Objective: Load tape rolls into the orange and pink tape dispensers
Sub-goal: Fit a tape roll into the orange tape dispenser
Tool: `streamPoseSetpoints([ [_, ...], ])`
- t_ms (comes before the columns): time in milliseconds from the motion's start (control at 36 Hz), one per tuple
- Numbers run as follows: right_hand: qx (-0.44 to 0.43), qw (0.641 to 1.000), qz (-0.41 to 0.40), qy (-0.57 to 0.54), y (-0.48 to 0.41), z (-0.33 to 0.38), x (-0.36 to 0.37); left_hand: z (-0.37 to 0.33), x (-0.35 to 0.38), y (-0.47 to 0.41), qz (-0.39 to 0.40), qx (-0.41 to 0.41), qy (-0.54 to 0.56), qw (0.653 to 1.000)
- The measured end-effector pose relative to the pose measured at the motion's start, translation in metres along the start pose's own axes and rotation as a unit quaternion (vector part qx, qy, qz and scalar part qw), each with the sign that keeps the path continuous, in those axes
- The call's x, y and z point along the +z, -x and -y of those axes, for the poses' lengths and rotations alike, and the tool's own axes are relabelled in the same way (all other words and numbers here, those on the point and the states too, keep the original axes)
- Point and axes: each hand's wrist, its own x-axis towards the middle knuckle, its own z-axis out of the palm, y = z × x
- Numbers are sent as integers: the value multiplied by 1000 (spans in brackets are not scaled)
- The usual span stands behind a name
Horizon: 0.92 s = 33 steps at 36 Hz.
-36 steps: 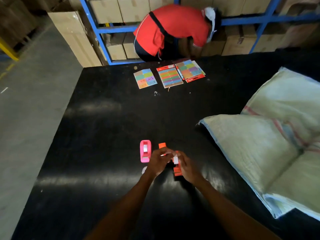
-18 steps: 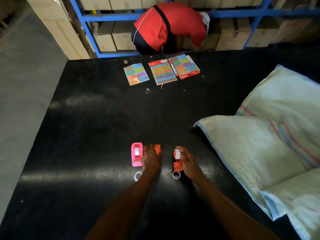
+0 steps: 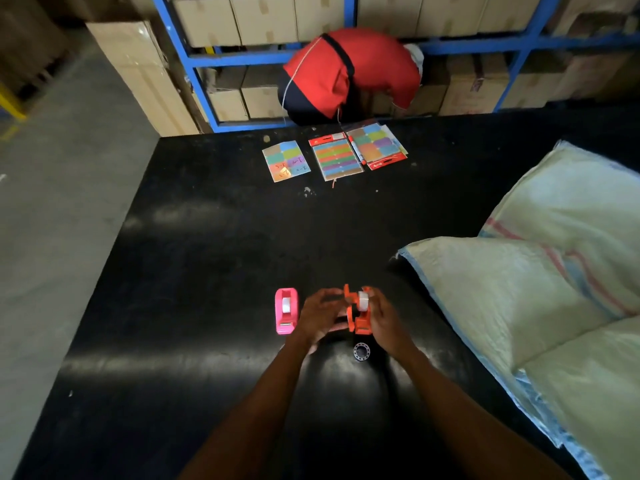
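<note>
The pink tape dispenser [image 3: 286, 310] lies on the black table [image 3: 194, 278] with a white tape roll seated in it, just left of my hands. My right hand [image 3: 384, 318] holds the orange dispenser body [image 3: 362, 320], which carries a white tape roll [image 3: 363, 301]. My left hand [image 3: 320, 315] holds a second orange piece [image 3: 349, 296] against the body's left side. A clear tape roll [image 3: 361, 351] lies flat on the table directly below the orange dispenser, between my wrists.
Two large woven sacks [image 3: 512, 306] fill the right side of the table. Colourful sticker sheets [image 3: 337, 159] lie at the far edge. A person in a red top [image 3: 349, 71] bends at the blue shelving [image 3: 242, 60] with cardboard boxes beyond.
My hands were apart half a second ago, the left on an orange piece beside the pink dispenser. They have come together again around the orange dispenser. One clear roll near the left wrist is hidden now.
</note>
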Motion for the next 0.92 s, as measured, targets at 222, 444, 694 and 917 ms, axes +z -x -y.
streamPoseSetpoints([
  [222,-41,999,8,-1,17,26,-2,-6,-4,30,10,21,14,1000],
  [444,-78,996,36,30,27,43,0,-11,-8,51,11,39,13,999],
  [694,-45,994,51,-81,45,68,1,-11,-14,61,10,51,34,998],
  [917,-47,996,40,-60,44,70,1,-5,-14,65,0,70,66,995],
])
